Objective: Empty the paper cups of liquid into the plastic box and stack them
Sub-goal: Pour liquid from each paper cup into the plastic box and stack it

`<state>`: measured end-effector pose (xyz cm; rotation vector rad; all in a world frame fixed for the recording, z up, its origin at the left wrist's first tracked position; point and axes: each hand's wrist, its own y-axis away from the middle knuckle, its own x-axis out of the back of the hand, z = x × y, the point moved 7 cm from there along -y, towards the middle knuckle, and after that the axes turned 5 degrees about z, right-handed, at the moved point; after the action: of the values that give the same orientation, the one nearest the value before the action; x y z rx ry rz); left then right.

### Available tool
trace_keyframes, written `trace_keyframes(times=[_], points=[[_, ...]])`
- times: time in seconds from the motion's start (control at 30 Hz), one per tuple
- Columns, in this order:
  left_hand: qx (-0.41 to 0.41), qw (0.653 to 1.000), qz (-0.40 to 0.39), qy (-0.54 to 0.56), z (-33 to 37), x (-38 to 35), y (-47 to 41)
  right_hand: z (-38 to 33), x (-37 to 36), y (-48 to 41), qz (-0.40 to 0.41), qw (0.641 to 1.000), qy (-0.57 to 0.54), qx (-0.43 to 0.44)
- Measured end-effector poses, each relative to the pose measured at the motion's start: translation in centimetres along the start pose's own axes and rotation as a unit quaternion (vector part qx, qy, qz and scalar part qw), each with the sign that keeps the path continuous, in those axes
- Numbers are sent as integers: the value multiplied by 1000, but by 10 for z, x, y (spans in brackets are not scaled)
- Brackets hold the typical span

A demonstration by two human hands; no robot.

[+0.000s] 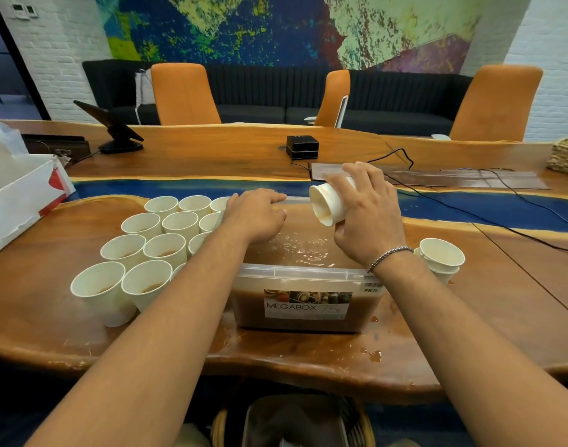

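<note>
While the right hand (369,217) grips a paper cup (327,201), its fingers (366,171) curled round the wall and the thumb under it, the cup lies tipped on its side above the far half of the plastic box (302,272), mouth turned down toward the near edge of the desk (469,304) and stained brown inside. A metal bracelet (389,257) sits on that wrist. The left hand (256,217) lies palm-down on the box's far left corner, fingers loosely stretched along the rim and gripping nothing. The clear box stands close to the near edge, about midway along it, holding rippled brown liquid; its front label (308,304) reads MEGABOX. Just left of the box, toward the desk's left edge, a cluster of upright cups (153,243) stands packed in rows, and brown liquid shows in the nearer ones. Just right of the box, a short stack of empty cups (440,256) leans with its mouths tilted toward the near edge. Small brown puddles (374,355) mark the desk by the near edge, right of the box.
</note>
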<state>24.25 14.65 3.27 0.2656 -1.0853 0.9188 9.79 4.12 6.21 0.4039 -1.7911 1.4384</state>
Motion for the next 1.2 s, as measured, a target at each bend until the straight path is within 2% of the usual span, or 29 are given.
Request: trace_keyframes(times=[0.13, 0.3, 0.37, 0.47, 0.53, 0.6, 0.83, 1.03, 1.2], points=[[-5, 1000, 4, -1, 0, 0, -1, 1, 0, 1, 12, 1000, -4, 7], [-2, 1000, 13, 24, -2, -2, -3, 7, -11, 2, -57, 998, -21, -34], [-21, 997, 55, 42, 5, 5, -4, 13, -13, 0, -67, 994, -44, -68], [-78, 985, 151, 37, 29, 22, 2, 26, -17, -2, -70, 969, -177, -158], [-81, 977, 143, 135, 47, 21, 5, 33, -9, -2, -43, 948, -246, -195], [-59, 962, 117, 239, 63, 10, 4, 41, 3, -1, -21, 943, -263, -203], [-115, 939, 163, 282, 136, -1, 6, 89, 52, 3, 8, 933, -285, -220], [-160, 931, 129, 301, 200, -15, 2, 135, 88, 13, 37, 921, -310, -235], [-181, 958, 8, 223, 221, -55, 3, 165, 79, 31, -4, 931, -260, -257]])
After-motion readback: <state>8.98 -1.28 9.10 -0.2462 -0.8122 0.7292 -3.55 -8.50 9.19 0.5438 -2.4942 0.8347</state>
